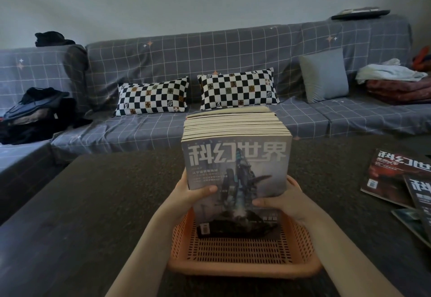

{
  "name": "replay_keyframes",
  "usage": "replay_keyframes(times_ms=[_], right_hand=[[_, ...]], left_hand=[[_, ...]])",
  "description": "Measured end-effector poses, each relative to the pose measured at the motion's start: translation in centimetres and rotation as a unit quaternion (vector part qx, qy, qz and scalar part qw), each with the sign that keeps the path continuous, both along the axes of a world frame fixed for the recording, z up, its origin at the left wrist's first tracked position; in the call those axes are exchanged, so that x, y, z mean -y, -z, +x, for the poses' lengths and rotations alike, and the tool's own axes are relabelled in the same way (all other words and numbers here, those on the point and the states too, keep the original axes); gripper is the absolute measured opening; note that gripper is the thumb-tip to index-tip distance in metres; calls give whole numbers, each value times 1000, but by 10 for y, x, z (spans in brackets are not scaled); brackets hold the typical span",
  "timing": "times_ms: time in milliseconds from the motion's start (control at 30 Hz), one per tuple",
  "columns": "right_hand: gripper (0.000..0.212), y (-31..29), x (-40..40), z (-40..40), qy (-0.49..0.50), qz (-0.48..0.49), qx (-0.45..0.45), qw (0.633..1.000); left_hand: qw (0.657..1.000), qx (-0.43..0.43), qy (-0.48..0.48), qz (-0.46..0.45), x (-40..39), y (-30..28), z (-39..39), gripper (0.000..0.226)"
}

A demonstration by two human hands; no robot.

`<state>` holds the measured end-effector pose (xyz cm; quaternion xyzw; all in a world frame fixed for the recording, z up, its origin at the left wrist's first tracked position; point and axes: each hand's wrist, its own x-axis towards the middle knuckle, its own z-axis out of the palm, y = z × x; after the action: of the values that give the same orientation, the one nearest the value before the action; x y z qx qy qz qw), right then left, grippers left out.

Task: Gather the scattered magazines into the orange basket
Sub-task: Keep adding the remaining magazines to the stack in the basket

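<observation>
- Sofa [233, 58] along the wall, table [70, 215] in front.
- Basket [242, 264] sits on the table.
- Stack of magazines [235, 156] stands upright in the basket.
- Loose magazines [391, 177] lie at right.
- Left hand [189, 196] and right hand [282, 205] clasp the stack's sides, thumbs across the cover.

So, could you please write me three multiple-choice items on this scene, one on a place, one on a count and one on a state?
1. Where do the loose magazines lie?
A. on the table, to the right of the basket
B. on the sofa seat
C. inside the basket

2. How many checkered cushions are on the sofa?
A. one
B. two
C. four

3. How is the stack of magazines held?
A. lying flat on the table
B. by the right hand alone
C. upright, gripped by both hands

Key: 1 A, they lie on the dark table right of the orange basket; 2 B, two sit side by side; 3 C, the left hand and the right hand hold it standing in the basket.
</observation>
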<state>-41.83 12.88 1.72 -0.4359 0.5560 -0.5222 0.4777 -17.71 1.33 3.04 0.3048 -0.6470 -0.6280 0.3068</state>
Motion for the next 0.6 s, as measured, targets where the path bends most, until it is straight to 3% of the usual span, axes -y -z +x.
replay_keyframes(times_ms=[233, 467, 600], right_hand=[[107, -1, 6, 5, 77, 27, -63, 995], [114, -3, 4, 8, 82, 12, -108, 991], [116, -15, -5, 15, 113, 7, -193, 975]], left_hand=[[997, 63, -39, -23, 3, 5, -6, 79], [998, 42, -48, 14, -3, 2, -7, 103], [991, 88, -96, -39, -13, -5, -3, 125]])
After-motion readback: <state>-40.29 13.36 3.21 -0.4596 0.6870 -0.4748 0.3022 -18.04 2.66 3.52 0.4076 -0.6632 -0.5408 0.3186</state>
